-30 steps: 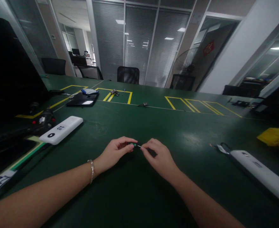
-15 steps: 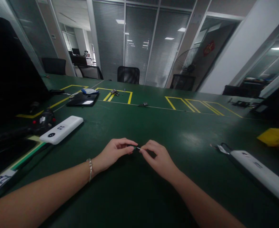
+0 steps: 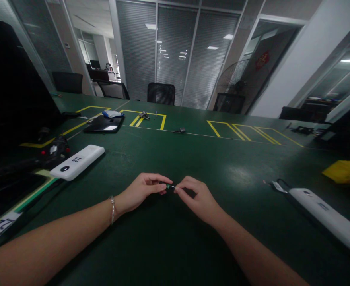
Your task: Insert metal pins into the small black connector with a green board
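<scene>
Just above the table, my left hand pinches a small green piece between thumb and fingers. A thin silver shaft sticks out of it to the right. The thumb and forefinger of my right hand close on the shaft's far end. Together the two look like one short tool, perhaps a small screwdriver, but it is too small to be sure. My left fingers cover part of the green end.
White numbered power banks lie left and right on the green table. Farther back are a black tablet-like slab, metal parts and a small dark part. A yellow cloth, touched by another person's hand, is at right.
My left hand has shifted very slightly left, and a little more of the green piece shows. My right hand keeps its pinch in nearly the same place.
</scene>
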Tool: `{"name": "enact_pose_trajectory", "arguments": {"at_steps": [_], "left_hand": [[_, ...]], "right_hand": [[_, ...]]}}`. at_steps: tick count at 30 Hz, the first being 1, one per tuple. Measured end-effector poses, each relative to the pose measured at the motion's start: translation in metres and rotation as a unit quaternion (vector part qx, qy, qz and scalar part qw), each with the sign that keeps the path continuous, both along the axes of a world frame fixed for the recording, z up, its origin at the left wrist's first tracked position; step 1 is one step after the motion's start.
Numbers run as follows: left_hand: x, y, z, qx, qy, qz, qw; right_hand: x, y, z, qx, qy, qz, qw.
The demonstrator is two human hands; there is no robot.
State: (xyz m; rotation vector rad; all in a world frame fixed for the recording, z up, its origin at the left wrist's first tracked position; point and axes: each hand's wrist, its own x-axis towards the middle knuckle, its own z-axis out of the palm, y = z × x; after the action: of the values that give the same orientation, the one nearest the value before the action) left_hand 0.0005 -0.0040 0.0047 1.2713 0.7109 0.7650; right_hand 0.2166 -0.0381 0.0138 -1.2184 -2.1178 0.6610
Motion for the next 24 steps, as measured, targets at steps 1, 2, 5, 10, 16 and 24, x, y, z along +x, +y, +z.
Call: {"name": "enact_pose_trajectory", "arguments": {"at_steps": [1,2,5,10,16,24], "left_hand": [[0.0002,0.0,-0.0001,-0.002,-0.001,0.0,1.0],[0.0004,0.0,-0.0004,-0.003,-0.001,0.001,1.0],[0.0011,-0.0002,-0.0011,-0.001,0.002,0.003,1.0],[0.0011,-0.0008,-0.0024,0.013,0.013,0.018,1.0],[0.002,-0.0015,-0.0036,0.018,0.012,0.014,1.0],[0.0057,0.0,-0.0073,0.004,-0.034,0.091,0.995]], "right_hand": [[-0.0001,-0.0005,0.0007,0.002,0.0,0.001,1.0],[-0.0003,-0.0009,0.0013,0.005,-0.002,0.0,1.0],[-0.0004,-0.0014,0.0018,0.011,-0.017,-0.006,1.0],[0.0002,-0.0005,-0.0011,0.023,-0.039,-0.011,0.999],[-0.0003,0.0006,-0.0023,0.023,-0.01,0.014,1.0],[-0.002,-0.0003,-0.0001,-0.001,-0.005,-0.005,1.0]]}}
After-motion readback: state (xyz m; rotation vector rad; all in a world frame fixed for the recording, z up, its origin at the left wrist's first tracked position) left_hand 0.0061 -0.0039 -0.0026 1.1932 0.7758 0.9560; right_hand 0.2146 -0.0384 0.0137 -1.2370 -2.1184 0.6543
